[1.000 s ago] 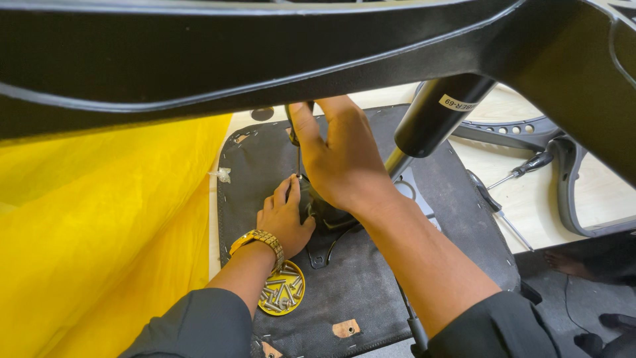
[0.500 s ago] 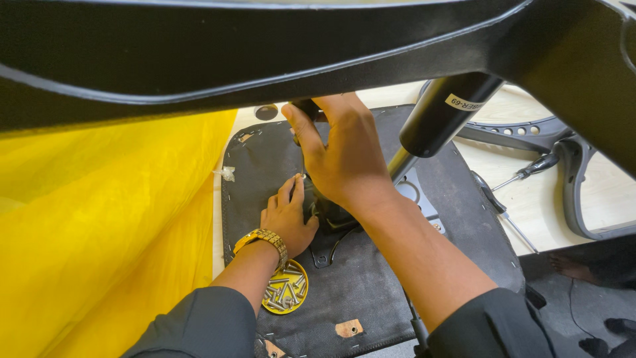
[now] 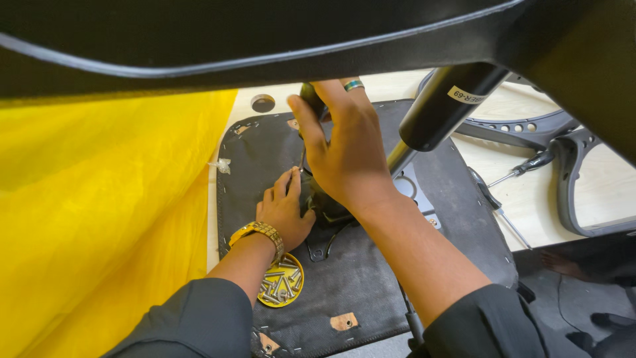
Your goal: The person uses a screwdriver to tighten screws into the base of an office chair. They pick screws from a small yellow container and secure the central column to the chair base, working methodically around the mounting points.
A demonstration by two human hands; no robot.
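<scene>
Fingers (image 3: 311, 126) gripping screwdriver (image 3: 310, 99), yellow lid (image 3: 264, 301) holding screws (image 3: 281, 284)

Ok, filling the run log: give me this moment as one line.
left hand: flat on black seat underside | right hand: gripping dark tool handle | yellow dish of screws: by left wrist | screwdrivers: on table

Both hands work on a black seat underside (image 3: 371, 292): left hand (image 3: 285, 212) pressing flat, right hand (image 3: 344, 152) gripping a screwdriver (image 3: 311, 103).
</scene>
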